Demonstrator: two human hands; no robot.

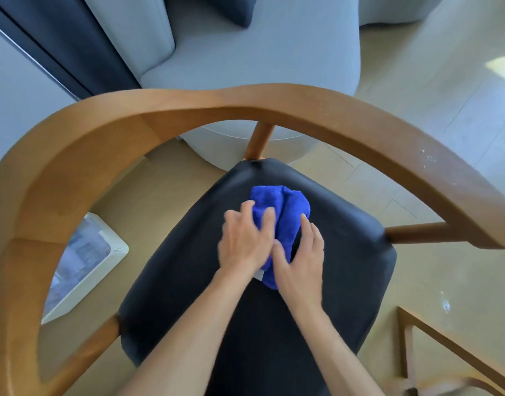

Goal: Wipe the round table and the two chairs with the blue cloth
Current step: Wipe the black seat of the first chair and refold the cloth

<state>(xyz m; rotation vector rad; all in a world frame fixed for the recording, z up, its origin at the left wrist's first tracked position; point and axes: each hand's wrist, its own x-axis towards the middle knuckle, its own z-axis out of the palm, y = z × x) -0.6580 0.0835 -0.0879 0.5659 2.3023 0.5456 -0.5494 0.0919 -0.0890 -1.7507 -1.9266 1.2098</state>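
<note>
A bunched blue cloth (285, 212) lies on the black seat (188, 281) of a wooden chair whose curved backrest rail (165, 115) arcs around the seat. My left hand (244, 241) presses on the cloth's left side, fingers spread and blurred. On the cloth's near right edge rests my right hand (301, 261), fingers laid over it. Both forearms reach in from the bottom edge. The round table is out of sight.
A pale grey sofa (259, 58) with a dark cushion (234, 10) stands behind the chair. A white box-shaped device (85, 264) sits on the floor at the left. Part of another wooden frame (434, 347) shows at the bottom right. Beige floor surrounds the chair.
</note>
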